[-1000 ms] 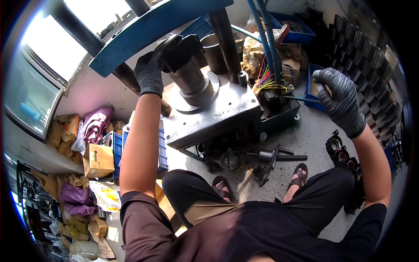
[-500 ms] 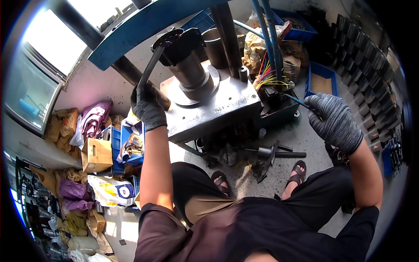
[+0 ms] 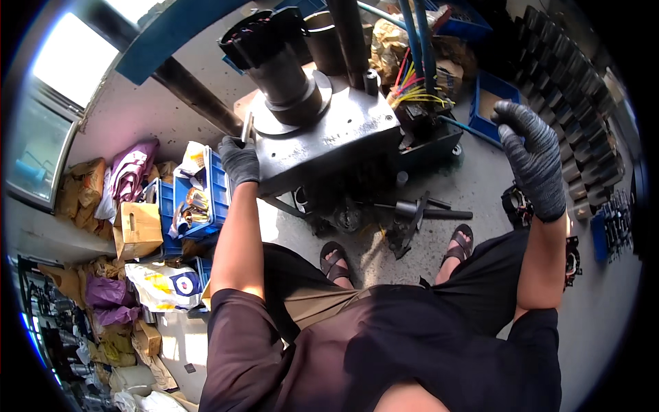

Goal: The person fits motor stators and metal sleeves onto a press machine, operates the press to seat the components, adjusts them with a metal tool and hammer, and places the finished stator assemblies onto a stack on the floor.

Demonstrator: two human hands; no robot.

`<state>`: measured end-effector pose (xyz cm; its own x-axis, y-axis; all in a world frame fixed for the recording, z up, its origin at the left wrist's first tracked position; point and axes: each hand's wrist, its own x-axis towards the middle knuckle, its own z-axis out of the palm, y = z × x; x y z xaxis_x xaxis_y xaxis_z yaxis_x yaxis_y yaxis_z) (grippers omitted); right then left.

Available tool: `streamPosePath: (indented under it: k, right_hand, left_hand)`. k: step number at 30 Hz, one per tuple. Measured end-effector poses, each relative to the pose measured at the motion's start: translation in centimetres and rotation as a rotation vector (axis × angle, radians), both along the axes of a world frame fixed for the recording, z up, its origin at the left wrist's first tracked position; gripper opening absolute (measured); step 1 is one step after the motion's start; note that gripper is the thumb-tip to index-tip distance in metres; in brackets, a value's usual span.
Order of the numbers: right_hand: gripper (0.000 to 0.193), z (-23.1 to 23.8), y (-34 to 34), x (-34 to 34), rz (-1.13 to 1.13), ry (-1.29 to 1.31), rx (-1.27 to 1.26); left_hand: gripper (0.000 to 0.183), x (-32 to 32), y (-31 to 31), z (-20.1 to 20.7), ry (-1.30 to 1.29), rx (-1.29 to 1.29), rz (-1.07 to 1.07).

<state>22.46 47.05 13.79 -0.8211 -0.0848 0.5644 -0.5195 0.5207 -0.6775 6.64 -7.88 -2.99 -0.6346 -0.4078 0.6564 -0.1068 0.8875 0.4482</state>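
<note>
Head view: left hand (image 3: 240, 163) at the plate's (image 3: 336, 143) left edge, fingers closed round a flat metal bar (image 3: 246, 128). Bar sticks up out of the grip, just beside the round base (image 3: 319, 96) on the plate. Can't tell if bar touches the plate.

Right hand (image 3: 537, 161) is raised off to the right, fingers half-curled, gap showing between thumb and forefinger. It's near the end of the teal rod (image 3: 467, 128); can't tell if they touch.

Black part (image 3: 252, 40) sits on top of the metal cylinder (image 3: 280, 86), which stands on the round base. Open tube (image 3: 325, 44) is behind it. Blue beam (image 3: 171, 34) crosses at upper left.

Wires (image 3: 415, 89) hang loose right of the plate, blue bin (image 3: 498, 85) beyond them. Metal rod tool (image 3: 446, 214) on the floor, blue crate (image 3: 218, 187) left of the left hand.
</note>
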Motion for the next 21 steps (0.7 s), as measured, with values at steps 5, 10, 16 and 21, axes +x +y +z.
streamPosePath:
  k: [5, 10, 16, 21]
  right_hand:
    - [0.029, -1.6, 0.6, 0.5, -0.031, 0.16, 0.025]
    - [0.029, -1.1, 1.0, 2.2, -0.032, 0.129, 0.104]
    - [0.031, -0.6, 2.7, 3.1, 0.012, 0.237, 0.373]
    - [0.032, -0.4, 2.9, 2.8, 0.066, 0.162, 0.3]
  left_hand:
    - [0.03, 0.5, 1.3, 0.8, -0.383, -0.1, -0.007]
    - [0.024, 1.6, 1.7, -0.7, -0.147, -0.041, -0.05]
    - [0.018, 6.7, 16.3, -8.2, -0.292, 0.28, -0.559]
    - [0.032, 7.8, 19.8, -23.0, -0.991, 0.324, -0.609]
